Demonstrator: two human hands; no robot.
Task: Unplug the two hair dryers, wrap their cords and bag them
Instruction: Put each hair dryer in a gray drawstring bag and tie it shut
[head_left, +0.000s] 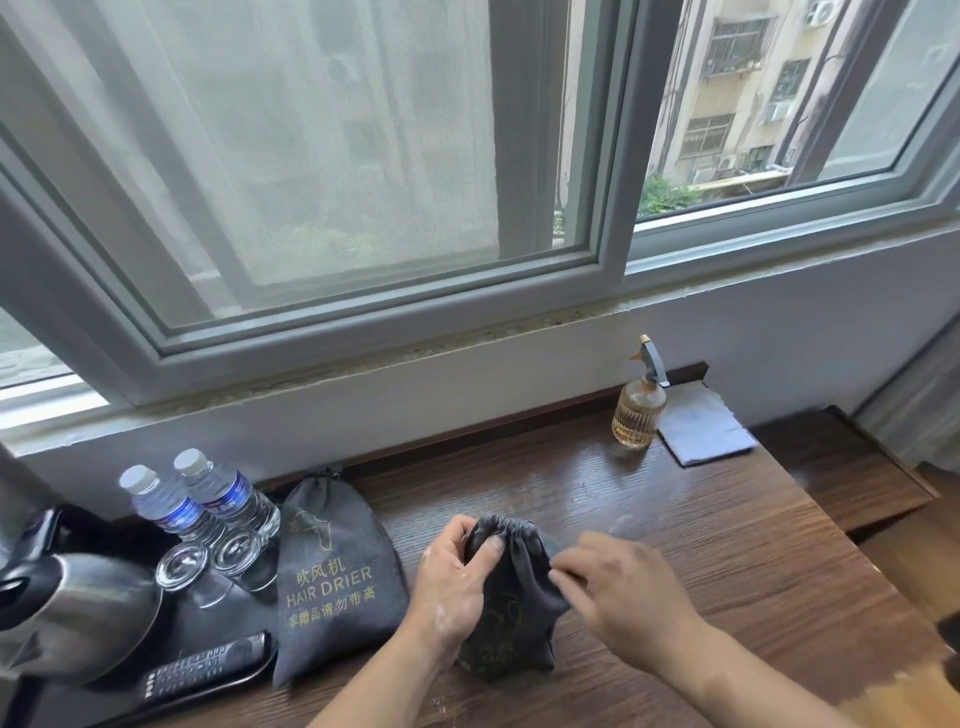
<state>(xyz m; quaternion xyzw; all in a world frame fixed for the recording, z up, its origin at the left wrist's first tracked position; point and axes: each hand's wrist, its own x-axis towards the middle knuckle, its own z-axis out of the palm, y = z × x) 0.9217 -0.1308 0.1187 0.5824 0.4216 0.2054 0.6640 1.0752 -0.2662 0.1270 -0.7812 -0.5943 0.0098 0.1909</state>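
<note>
Hair-drier bag (519, 582), on table (675, 519), gathered mouth farthest from the person: left hand (457, 577) grip curled round its neck, right hand (618, 582) pinching its right side.

2 bags (340, 582) side by side, right of tray (218, 670)

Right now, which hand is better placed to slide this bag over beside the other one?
Probably the left hand: it grips the gathered neck of the bag, and the labelled bag lies on that side. The right hand, blurred, only reaches the far edge.
</note>
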